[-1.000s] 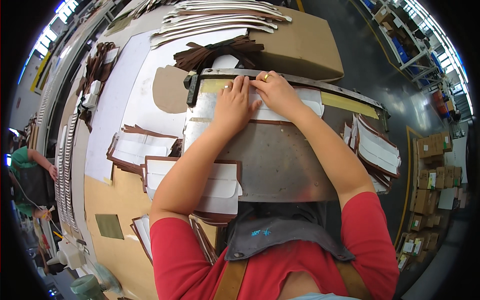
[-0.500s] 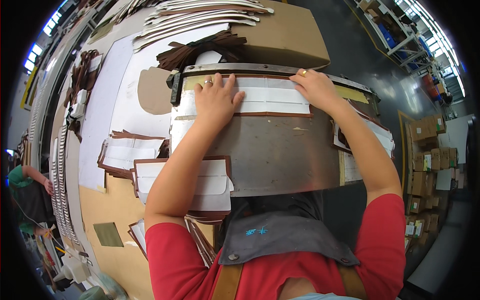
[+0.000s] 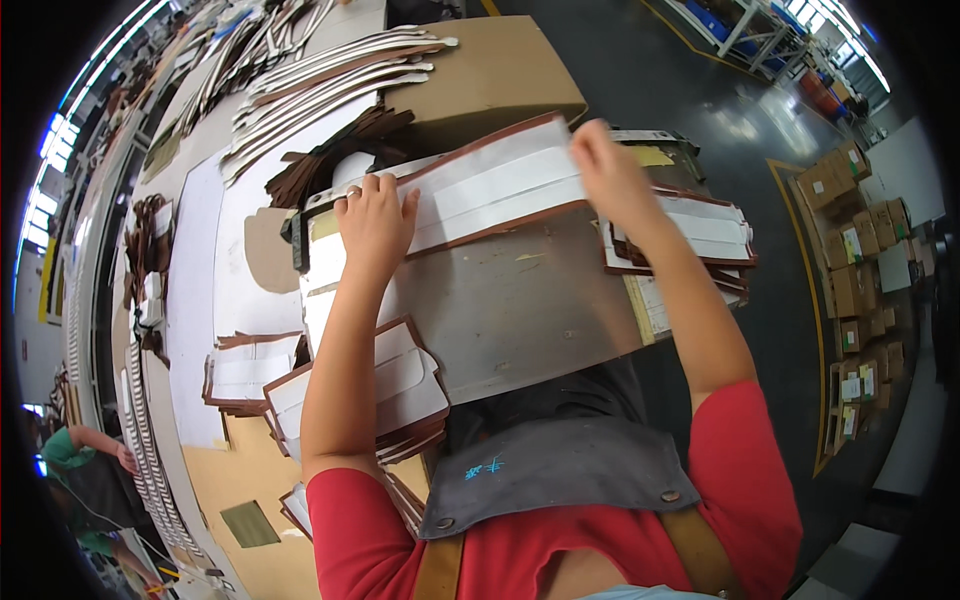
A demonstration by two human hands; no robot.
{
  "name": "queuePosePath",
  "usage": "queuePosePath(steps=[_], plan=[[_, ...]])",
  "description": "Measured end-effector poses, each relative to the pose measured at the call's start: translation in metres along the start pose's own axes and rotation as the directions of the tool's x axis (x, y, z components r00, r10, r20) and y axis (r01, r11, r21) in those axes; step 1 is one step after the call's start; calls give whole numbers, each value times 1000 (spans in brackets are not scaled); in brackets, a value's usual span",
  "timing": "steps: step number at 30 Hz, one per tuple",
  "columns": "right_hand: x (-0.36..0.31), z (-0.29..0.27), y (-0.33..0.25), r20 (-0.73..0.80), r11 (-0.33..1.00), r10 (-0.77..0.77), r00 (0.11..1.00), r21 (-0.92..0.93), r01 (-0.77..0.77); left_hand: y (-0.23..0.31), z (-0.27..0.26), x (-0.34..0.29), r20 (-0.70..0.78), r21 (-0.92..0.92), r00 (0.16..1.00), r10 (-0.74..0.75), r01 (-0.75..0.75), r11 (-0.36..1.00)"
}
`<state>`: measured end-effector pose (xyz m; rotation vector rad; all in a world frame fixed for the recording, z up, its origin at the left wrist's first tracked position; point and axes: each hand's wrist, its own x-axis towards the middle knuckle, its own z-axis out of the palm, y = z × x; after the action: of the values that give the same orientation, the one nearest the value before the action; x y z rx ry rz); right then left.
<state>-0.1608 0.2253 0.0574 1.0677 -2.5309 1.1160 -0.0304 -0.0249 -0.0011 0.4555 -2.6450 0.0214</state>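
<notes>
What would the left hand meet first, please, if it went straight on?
Ahead of the left hand, most likely the metal bar, then the bundle of brown strips; depth there is hard to judge.

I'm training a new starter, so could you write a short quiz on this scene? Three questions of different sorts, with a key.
1. What colour edges the long white panel? A) green B) brown C) blue
2. True or false: the left hand is at the panel's left end, above the metal plate.
3. Which hand looks blurred?

Key:
1. B
2. True
3. The right hand, by the panel's right end.
</notes>
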Motion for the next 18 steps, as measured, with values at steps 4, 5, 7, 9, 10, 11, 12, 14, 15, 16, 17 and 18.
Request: queuePosePath(steps=[4, 5, 7, 9, 10, 11, 12, 14, 15, 16, 17, 18], plan=[[-29, -105, 38, -342, 995, -101, 934, -9, 104, 31, -1, 32, -60, -91, 998, 36, -41, 995], [-43, -139, 55, -294, 995, 82, 952, 78, -62, 45, -1, 44, -69, -103, 996, 49, -56, 993], [-68, -180, 97, -290, 962, 206, 935, 233, -140, 74, -4, 66, -80, -133, 994, 75, -85, 987], [-95, -194, 137, -238, 950, 312, 920, 82, -300, 98, -9, 85, -108, -210, 988, 106, -127, 969], [-101, -197, 148, -211, 929, 363, 907, 8, -370, 106, -15, 93, -133, -251, 984, 116, -147, 957], [-98, -178, 135, -287, 907, 353, 890, -129, -401, 109, -22, 98, -152, -279, 982, 116, -155, 948], [-94, -164, 117, -322, 935, 190, 928, -228, -271, 113, -29, 103, -169, -310, 979, 116, -164, 936], [-75, -125, 54, -281, 985, 8, 960, -164, -56, 107, -48, 109, -251, -375, 957, 143, -232, 898], [-70, -107, 30, -215, 992, -57, 975, -121, 32, 107, -65, 108, -225, -441, 967, 116, -208, 873], [-63, -83, 12, -96, 994, -108, 990, 11, 109, 101, -79, 107, -236, -471, 967, 99, -202, 859], [-59, -55, -11, 13, 983, -155, 988, 98, 153, 93, -94, 101, -238, -487, 967, 93, -202, 850], [-54, -35, -31, 155, 974, -160, 975, 182, 131, 88, -106, 92, -246, -515, 965, 90, -209, 831]])
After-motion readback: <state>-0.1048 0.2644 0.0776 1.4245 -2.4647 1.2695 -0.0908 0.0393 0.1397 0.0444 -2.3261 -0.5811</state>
